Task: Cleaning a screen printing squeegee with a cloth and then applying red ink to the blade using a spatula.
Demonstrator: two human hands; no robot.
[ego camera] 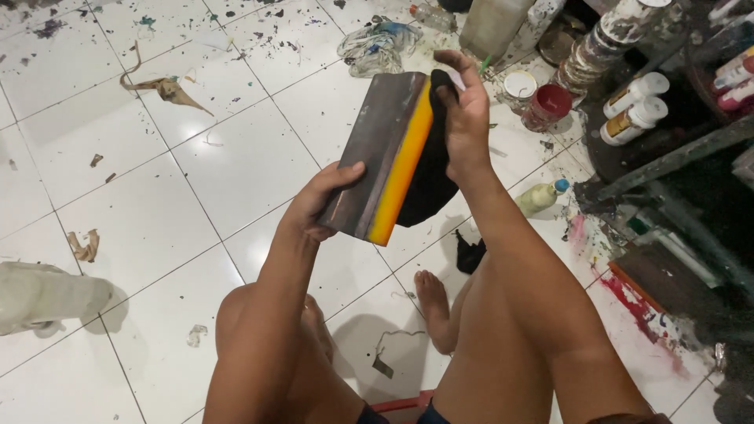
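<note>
Bare knees and thighs of a seated person fill the lower edge, one bare foot (433,308) resting on the white tiled floor (141,220) between them. Above the knees, the left hand (314,206) grips the lower end of a squeegee (381,157), thumb laid across its dark grey face, fingers wrapped behind and closed on it. The squeegee is held tilted, its yellow-orange rubber blade (404,161) forming the edge turned toward the right hand. The right hand (463,118) presses a black cloth (428,177) against that blade edge, fingers curled over the cloth and closed on it; the cloth hangs down behind the squeegee. Beyond the squeegee, on the paint-spattered floor, lies a crumpled stained rag (377,43). Just past the right hand stand a small white-lidded pot (520,85) and an open red paint pot (548,106). Below these, beside the right forearm, a pale squeeze bottle with blue cap (542,196) lies on its side.
</note>
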